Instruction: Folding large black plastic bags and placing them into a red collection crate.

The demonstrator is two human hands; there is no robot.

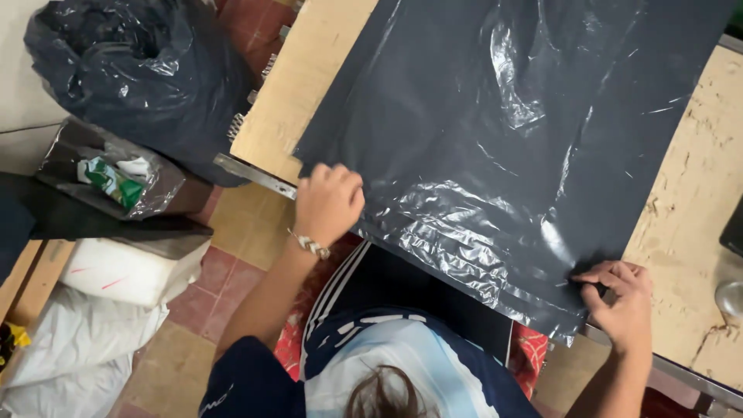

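The black plastic sheet (495, 147) lies spread flat on the wooden table (689, 209), and its near edge hangs a little over the side of the table closest to us. We think the sheet is very light and very soft. It looks thin, shiny and slippery, and it has many small wrinkles near that edge. It may tear if we pull too hard, and it may slide away if we let go. The best spots to take hold look like the two near corners, where the plastic is bunched up and easy to pinch.

Our left hand (328, 203) is curled into a fist on the sheet's near left corner, gripping the plastic at the table edge. Our right hand (621, 299) pinches the sheet's near right corner between thumb and fingers.

A metal strip (254, 176) runs along the table edge under the sheet, just beside the left hand. On the floor, well away to the left of the sheet, sits a full black rubbish bag (139, 70). Below it stands a small bin lined with clear plastic (108, 178), and then some white bags (77, 340).
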